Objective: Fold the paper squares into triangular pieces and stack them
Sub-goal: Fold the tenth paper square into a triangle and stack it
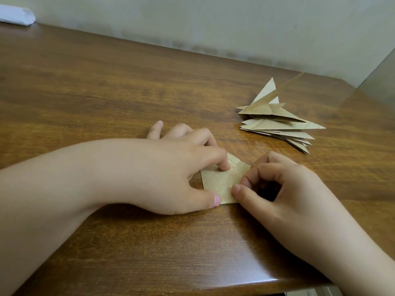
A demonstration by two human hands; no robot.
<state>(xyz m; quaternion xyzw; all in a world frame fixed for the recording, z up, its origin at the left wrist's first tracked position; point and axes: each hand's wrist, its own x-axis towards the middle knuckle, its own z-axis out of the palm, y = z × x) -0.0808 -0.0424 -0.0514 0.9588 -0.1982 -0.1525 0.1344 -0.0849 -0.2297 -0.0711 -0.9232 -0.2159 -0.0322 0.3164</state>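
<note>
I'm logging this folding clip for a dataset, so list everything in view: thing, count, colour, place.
paper piece: one, tan, flat near the table's front edge, under both hands
stack of folded triangles: one pile, tan, far right, top ones sprung up
white object: one, far left corner, unclear
table: one, brown wood
wall: pale, behind
left hand: fingertip pressing the paper
right hand: grip pinching the paper's right edge
</note>
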